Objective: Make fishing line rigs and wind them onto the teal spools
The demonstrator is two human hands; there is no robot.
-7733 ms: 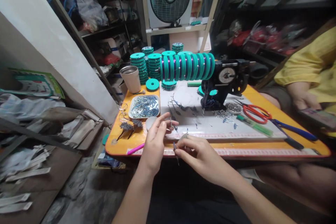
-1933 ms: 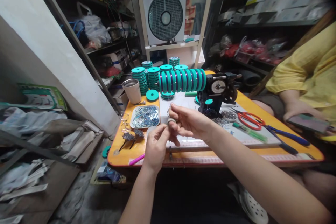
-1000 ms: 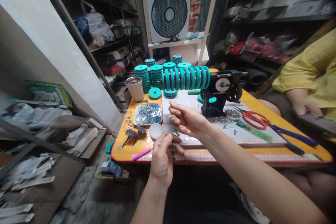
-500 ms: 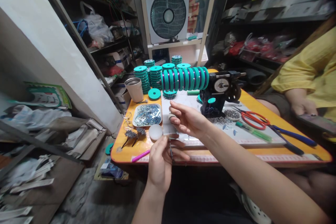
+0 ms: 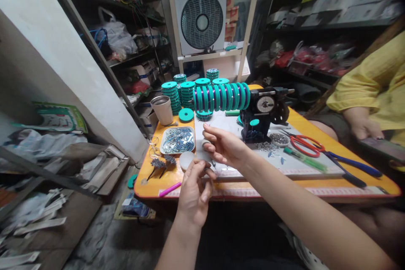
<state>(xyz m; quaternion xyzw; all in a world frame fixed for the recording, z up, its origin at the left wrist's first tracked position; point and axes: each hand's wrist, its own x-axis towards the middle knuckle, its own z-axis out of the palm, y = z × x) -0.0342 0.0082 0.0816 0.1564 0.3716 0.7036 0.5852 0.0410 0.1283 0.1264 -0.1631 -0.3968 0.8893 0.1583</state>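
Note:
Above the table's front edge, my left hand (image 5: pixel 196 192) is closed, thumb and fingers pinched together. A small greyish piece shows near its fingertips, too small to name. My right hand (image 5: pixel 224 145) is just above and to the right, fingers bent and closed; what they hold, if anything, I cannot make out. A pale band (image 5: pixel 205 141) shows at its fingers. Behind the hands, a row of green spools (image 5: pixel 221 96) sits on the shaft of a black winding machine (image 5: pixel 257 120). A white tray (image 5: pixel 162 145) of small bluish metal pieces lies left of my hands.
Stacks of green spools (image 5: pixel 171 97) and a cup (image 5: pixel 162 109) stand at the back left. A round white lid (image 5: pixel 186 160) and pink pen (image 5: pixel 170 189) lie near my left hand. Orange-handled scissors (image 5: pixel 305 145) and blue-handled pliers (image 5: pixel 357 164) lie right. A person in a yellow sleeve (image 5: pixel 357 80) sits at right.
My left hand's fingers have curled in from a more spread pose, and the thin dark strand that hung by them no longer shows. My right hand has shifted slightly left.

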